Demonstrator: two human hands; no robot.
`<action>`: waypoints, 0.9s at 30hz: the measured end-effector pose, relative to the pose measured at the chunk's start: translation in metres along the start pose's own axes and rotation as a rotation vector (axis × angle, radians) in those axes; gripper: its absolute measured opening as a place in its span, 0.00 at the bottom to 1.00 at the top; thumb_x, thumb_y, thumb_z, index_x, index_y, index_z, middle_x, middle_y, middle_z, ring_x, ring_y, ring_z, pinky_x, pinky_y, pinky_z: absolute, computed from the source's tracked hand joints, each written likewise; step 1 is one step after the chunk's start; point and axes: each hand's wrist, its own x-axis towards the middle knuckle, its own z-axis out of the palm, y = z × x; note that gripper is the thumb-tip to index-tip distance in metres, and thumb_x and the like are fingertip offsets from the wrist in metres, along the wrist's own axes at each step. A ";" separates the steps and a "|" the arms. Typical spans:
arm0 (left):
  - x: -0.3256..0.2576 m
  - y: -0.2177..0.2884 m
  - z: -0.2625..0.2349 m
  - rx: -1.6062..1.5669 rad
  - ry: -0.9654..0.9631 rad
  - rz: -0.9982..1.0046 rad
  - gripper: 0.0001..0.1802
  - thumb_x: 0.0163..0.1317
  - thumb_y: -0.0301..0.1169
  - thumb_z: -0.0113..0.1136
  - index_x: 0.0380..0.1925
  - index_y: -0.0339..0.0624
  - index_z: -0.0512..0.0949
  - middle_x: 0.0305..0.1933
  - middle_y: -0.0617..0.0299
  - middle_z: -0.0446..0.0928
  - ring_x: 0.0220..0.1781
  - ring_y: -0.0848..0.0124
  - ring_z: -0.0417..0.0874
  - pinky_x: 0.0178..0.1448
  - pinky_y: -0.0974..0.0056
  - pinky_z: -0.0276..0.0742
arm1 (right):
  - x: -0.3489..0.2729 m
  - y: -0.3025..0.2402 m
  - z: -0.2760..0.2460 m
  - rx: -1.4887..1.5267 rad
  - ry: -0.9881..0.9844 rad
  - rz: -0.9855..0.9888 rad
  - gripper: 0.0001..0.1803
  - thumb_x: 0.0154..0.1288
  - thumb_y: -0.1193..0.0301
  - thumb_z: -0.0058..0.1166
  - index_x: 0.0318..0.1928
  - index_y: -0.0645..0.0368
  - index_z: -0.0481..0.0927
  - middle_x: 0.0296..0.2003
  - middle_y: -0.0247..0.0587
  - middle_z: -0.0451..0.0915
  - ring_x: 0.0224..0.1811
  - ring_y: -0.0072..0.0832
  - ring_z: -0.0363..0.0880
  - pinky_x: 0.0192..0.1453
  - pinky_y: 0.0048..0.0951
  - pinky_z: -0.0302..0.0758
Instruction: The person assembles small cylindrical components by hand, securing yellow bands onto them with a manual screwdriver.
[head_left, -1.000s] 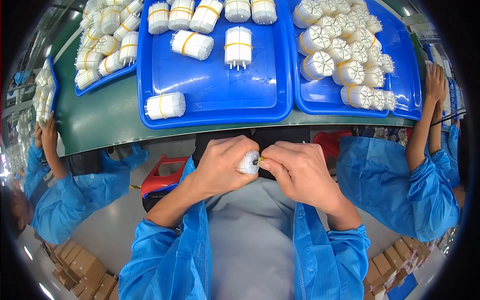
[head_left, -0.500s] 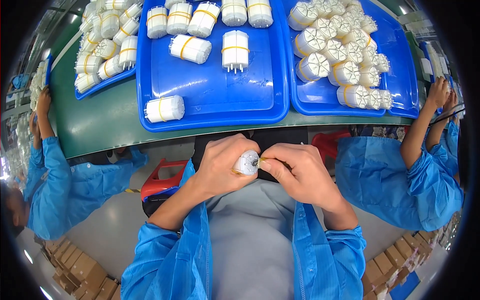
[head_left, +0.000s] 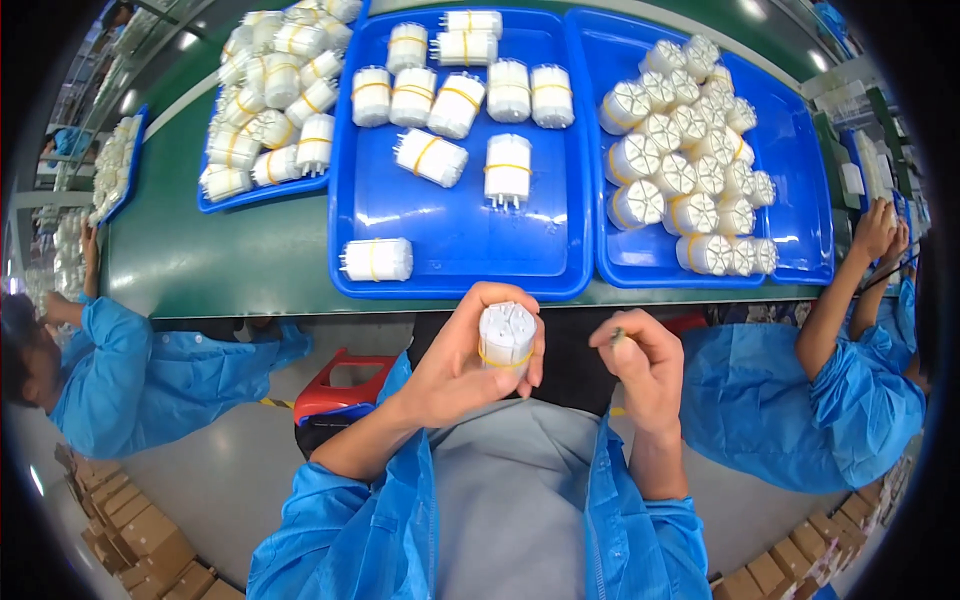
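So the big change was the hands splitting up. Half a second back the right fingertips were right at the end face of the white bundle, and then they'd come clean off it. The left hand was wrapped around the bundle's side, segmented end tipped up, yellow band around it. The right hand sat well apart at three o'clock from it, thumb and finger pinched on a small dark bit, too tiny to tell what. To me that meant the fiddling at the end face was done or paused. The bundle hung short of the middle blue tray at twelve; a lone bundle lay in there, around ten o'clock.
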 end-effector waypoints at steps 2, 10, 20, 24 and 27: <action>0.005 0.007 0.006 -0.228 0.102 0.034 0.33 0.60 0.37 0.64 0.61 0.38 0.61 0.44 0.49 0.73 0.38 0.61 0.82 0.35 0.61 0.79 | -0.003 0.011 -0.001 0.082 0.042 -0.006 0.17 0.71 0.61 0.56 0.40 0.66 0.78 0.23 0.24 0.68 0.24 0.09 0.59 0.28 0.16 0.53; 0.008 0.021 0.010 -0.338 0.095 -0.005 0.34 0.64 0.40 0.60 0.65 0.39 0.59 0.44 0.49 0.73 0.36 0.59 0.82 0.32 0.61 0.79 | -0.010 0.033 0.011 0.252 0.086 0.063 0.17 0.71 0.61 0.56 0.40 0.66 0.77 0.22 0.23 0.65 0.23 0.10 0.57 0.26 0.17 0.50; 0.019 0.014 0.011 -0.530 0.046 0.042 0.35 0.62 0.48 0.58 0.63 0.38 0.63 0.41 0.54 0.71 0.34 0.67 0.75 0.31 0.63 0.71 | -0.012 0.040 0.011 0.215 0.148 0.083 0.16 0.69 0.61 0.56 0.36 0.63 0.74 0.20 0.27 0.66 0.20 0.13 0.56 0.24 0.20 0.51; 0.021 0.013 0.012 -0.497 0.030 0.043 0.37 0.61 0.46 0.60 0.65 0.37 0.62 0.44 0.55 0.71 0.35 0.66 0.76 0.30 0.65 0.72 | -0.015 0.049 0.006 0.250 0.183 0.022 0.14 0.67 0.65 0.59 0.28 0.60 0.73 0.21 0.22 0.63 0.23 0.12 0.55 0.26 0.20 0.50; 0.020 0.016 0.013 -0.427 0.052 0.018 0.39 0.61 0.44 0.62 0.68 0.39 0.59 0.46 0.52 0.72 0.36 0.64 0.79 0.30 0.66 0.74 | -0.016 0.046 0.004 0.309 0.114 -0.057 0.21 0.67 0.67 0.57 0.19 0.56 0.64 0.18 0.24 0.60 0.22 0.15 0.54 0.26 0.23 0.48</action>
